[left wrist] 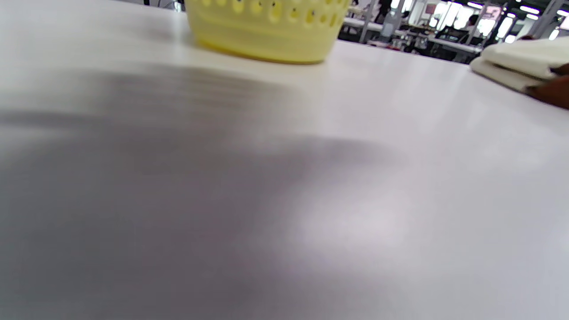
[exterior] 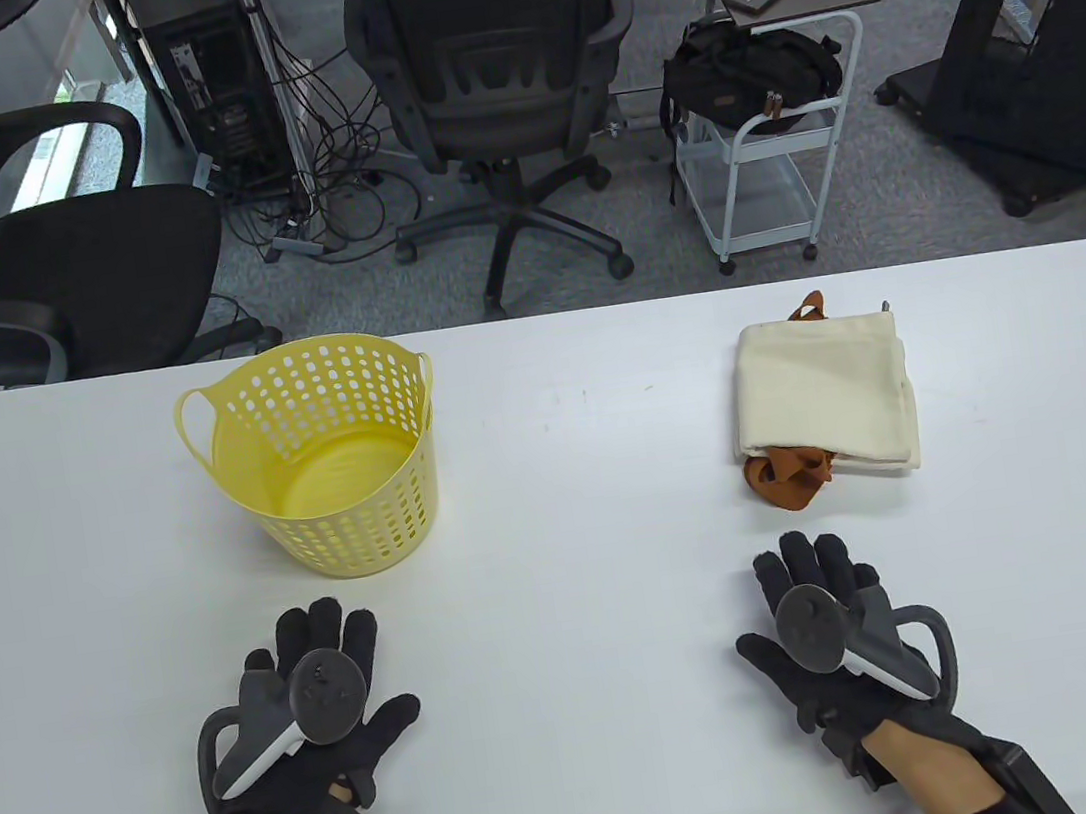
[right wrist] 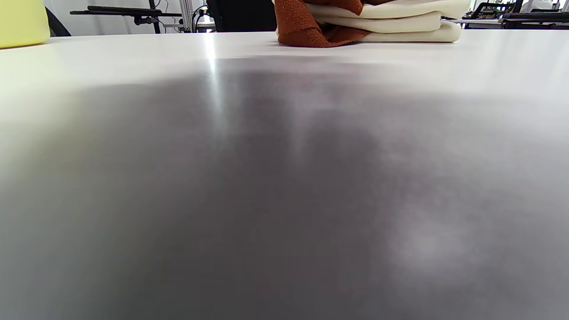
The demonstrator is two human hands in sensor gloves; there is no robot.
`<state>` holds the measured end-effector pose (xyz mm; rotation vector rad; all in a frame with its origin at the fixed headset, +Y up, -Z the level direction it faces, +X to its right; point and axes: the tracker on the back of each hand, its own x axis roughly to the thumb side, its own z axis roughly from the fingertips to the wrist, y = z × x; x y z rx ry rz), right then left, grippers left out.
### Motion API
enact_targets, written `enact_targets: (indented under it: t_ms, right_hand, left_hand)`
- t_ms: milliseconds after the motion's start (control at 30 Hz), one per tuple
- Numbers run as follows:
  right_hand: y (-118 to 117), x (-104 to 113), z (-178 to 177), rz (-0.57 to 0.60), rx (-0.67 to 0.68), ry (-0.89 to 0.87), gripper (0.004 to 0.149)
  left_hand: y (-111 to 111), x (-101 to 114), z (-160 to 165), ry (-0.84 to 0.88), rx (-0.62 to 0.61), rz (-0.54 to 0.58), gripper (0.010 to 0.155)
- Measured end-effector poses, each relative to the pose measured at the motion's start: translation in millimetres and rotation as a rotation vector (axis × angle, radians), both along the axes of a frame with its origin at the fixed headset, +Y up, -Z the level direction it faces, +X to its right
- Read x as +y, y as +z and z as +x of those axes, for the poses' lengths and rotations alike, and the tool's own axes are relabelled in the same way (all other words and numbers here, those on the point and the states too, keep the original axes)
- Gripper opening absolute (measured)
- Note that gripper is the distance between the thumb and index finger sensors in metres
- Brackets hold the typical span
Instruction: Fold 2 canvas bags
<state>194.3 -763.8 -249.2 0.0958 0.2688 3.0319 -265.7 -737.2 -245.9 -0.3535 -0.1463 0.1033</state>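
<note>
A stack of folded cream canvas bags (exterior: pixel 824 393) with brown straps (exterior: pixel 790 476) lies on the right of the white table (exterior: pixel 580 523); it also shows in the right wrist view (right wrist: pixel 391 20) and at the left wrist view's right edge (left wrist: pixel 520 62). My left hand (exterior: pixel 318 706) rests flat on the table, fingers spread, holding nothing, below a yellow perforated basket (exterior: pixel 328 457). My right hand (exterior: pixel 826 625) rests flat, fingers spread, holding nothing, just in front of the bags. Neither wrist view shows fingers.
The yellow basket has nothing in it; it also shows in the left wrist view (left wrist: pixel 266 29). Beyond the table's far edge stand office chairs (exterior: pixel 497 80), a white cart (exterior: pixel 771 163) with a black backpack, and a computer tower (exterior: pixel 214 79).
</note>
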Motion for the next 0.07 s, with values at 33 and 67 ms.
enact_targets:
  t_ms: [33,67]
  right_hand:
    - [0.1,0.1,-0.4,-0.001,0.001,0.0,0.079]
    - [-0.1,-0.3,-0.2,-0.001,0.001,0.001,0.079]
  left_hand:
    - [0.1,0.1,0.1,-0.001,0.0,0.0,0.09]
    - [0.1,0.2,0.0,-0.001,0.0,0.001,0.09]
